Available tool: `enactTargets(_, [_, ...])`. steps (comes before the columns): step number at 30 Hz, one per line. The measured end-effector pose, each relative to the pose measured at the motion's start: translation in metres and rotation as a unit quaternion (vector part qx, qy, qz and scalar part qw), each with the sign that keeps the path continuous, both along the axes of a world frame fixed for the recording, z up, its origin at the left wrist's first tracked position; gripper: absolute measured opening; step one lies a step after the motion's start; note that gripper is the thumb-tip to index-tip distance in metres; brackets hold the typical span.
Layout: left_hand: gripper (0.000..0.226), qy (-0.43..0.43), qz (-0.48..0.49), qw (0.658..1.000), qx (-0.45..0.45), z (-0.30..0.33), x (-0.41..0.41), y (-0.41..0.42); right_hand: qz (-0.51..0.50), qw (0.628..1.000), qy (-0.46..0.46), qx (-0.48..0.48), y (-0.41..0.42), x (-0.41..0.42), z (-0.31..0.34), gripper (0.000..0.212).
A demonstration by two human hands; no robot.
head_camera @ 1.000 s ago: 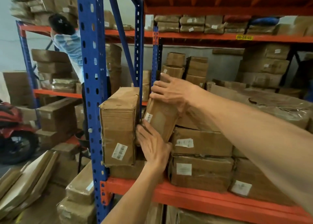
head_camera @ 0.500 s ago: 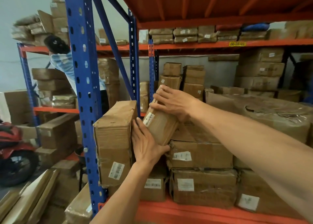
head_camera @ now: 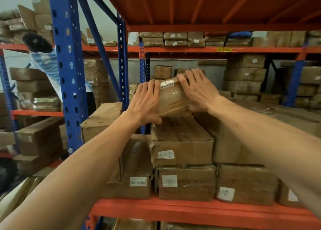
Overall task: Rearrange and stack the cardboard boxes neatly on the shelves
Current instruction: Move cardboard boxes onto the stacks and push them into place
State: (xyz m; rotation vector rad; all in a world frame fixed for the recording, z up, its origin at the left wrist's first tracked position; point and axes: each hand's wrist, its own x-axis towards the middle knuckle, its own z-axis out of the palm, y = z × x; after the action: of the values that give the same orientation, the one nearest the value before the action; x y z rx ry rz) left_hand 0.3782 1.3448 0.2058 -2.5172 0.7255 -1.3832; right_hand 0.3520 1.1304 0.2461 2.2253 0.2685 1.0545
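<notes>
Nearest, the orange steel shelf beam [head_camera: 191,210] carries taped brown cardboard cartons [head_camera: 185,182] stacked two high. Above the middle stack, both hands clasp a small tape-wrapped brown cardboard box [head_camera: 172,97]: the left hand [head_camera: 145,103] wraps its left end, the right hand [head_camera: 198,90] grips its right end over the top. The box's long axis runs left-right, right end tilted up, white label facing out. Its lower edge sits just above the top carton [head_camera: 180,139]. There is open air above it, up to the orange shelf deck [head_camera: 208,5]. The blue perforated upright [head_camera: 66,73] stands left. Beyond, another person [head_camera: 43,59] faces the far racks.
</notes>
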Motion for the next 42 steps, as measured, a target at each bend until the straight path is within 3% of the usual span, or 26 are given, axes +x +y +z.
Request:
enactTargets(6, [0.136, 0.021, -0.011, 0.996, 0.083, -0.024, -0.008, -0.043, -0.032, 0.993, 0.025, 0.111, -0.038, -0.027, -0.063, 0.121])
enactTargets(11, [0.132, 0.051, -0.034, 0.992, 0.111, -0.071, -0.001, -0.037, -0.024, 0.989, 0.054, 0.138, -0.045, -0.019, -0.125, 0.121])
enactTargets(18, [0.128, 0.049, -0.045, 0.99, 0.128, -0.072, 0.005, -0.034, 0.038, 0.984, 0.054, 0.165, -0.063, -0.01, -0.129, 0.132])
enactTargets(28, [0.137, 0.077, 0.02, 0.989, 0.124, -0.067, 0.024, -0.047, -0.025, 0.973, 0.108, 0.204, -0.048, 0.007, -0.119, 0.146])
enactTargets(42, [0.137, 0.114, 0.045, 0.992, 0.028, -0.094, 0.013, -0.047, -0.003, 0.961, 0.117, 0.249, -0.041, -0.006, -0.133, 0.148])
